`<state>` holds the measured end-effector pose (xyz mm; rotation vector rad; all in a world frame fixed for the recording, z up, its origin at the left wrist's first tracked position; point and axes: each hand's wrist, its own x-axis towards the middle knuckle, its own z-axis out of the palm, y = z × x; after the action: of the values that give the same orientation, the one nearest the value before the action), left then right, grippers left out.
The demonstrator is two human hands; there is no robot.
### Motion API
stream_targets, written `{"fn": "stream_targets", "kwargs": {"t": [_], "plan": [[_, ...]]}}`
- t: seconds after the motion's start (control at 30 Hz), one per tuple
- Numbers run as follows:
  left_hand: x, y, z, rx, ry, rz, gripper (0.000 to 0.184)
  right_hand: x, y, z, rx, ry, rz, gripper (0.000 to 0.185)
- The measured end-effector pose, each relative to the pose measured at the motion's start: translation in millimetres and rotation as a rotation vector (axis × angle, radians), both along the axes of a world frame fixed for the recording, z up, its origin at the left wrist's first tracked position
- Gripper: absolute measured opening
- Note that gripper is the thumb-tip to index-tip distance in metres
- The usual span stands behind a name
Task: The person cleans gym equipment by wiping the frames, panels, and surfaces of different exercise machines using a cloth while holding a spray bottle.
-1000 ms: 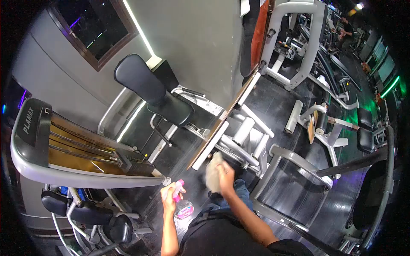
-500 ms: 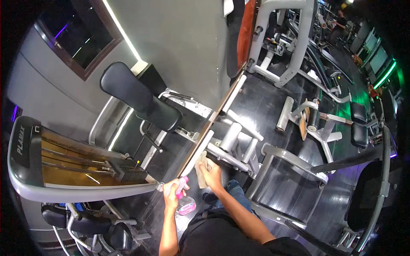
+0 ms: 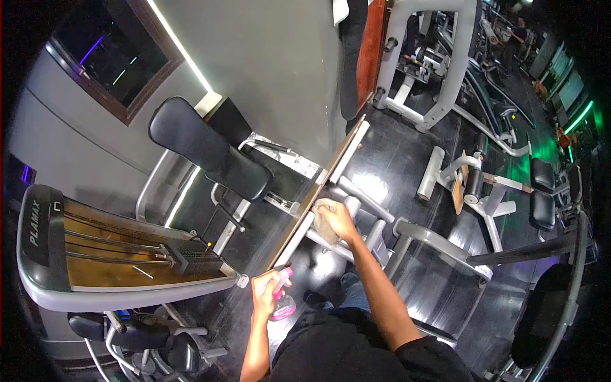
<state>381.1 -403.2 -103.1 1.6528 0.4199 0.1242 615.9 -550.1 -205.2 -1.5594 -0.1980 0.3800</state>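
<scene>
Right hand [image 3: 335, 218], gripping cloth [image 3: 326, 232], lies midway along the slanting white bar [image 3: 296, 240] (left hand [image 3: 265, 288], gripping spray bottle [image 3: 283, 308], sits beside its lower end).

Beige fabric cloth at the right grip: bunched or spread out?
Bunched: the beige fabric cloth is gathered under the right grip. Neatly folded: cannot tell.

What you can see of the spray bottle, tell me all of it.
The spray bottle has a pink spray head and a clear-looking body, plastic by its look, with a pink patch, probably a label, too small to read. The left hand grips it around the upper part, head uppermost in the picture and body below the grip. It is just below the near end of the white bar.
</scene>
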Motion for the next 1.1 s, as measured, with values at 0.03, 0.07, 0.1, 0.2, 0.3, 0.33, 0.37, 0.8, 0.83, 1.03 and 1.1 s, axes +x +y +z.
{"fn": "stream_targets", "kwargs": {"t": [0.03, 0.07, 0.1, 0.2, 0.3, 0.33, 0.37, 0.8, 0.83, 1.03, 1.1], "plan": [[1, -1, -2, 0.013, -0.025, -0.007, 0.046, 3, -3, 2, -0.029, -0.027, 0.062, 0.025], [2, -2, -3, 0.014, -0.021, -0.007, 0.046, 5, -5, 5, -0.058, -0.054, 0.124, 0.025], [3, -3, -5, 0.065, -0.002, -0.016, 0.050, 7, -4, 4, -0.056, -0.050, 0.126, 0.025], [8, -8, -4, 0.152, 0.034, 0.011, 0.049, 16, 1, -1, -0.285, 0.038, 0.223, 0.024], [10, -13, -5, 0.224, 0.074, 0.059, 0.044, 15, 14, -38, -0.254, 0.191, 0.212, 0.027], [10, -14, -7, 0.251, 0.064, 0.066, 0.044, 11, 16, -52, -0.174, 0.240, 0.176, 0.032], [12, -15, -7, 0.277, 0.053, 0.073, 0.043, 7, 18, -66, -0.171, 0.240, 0.176, 0.032], [14, -19, -8, 0.316, 0.078, 0.097, 0.044, -54, -1, 14, -0.747, -0.336, 0.156, 0.026], [15, -20, -8, 0.341, 0.088, 0.102, 0.042, -53, -7, 13, -0.753, -0.340, 0.152, 0.026], [17, -21, -11, 0.385, 0.128, 0.116, 0.038, -55, -47, 30, -0.880, -0.315, 0.342, 0.032], [16, -21, -12, 0.406, 0.136, 0.115, 0.037, -63, -44, 21, -0.834, -0.351, 0.266, 0.030]]}}
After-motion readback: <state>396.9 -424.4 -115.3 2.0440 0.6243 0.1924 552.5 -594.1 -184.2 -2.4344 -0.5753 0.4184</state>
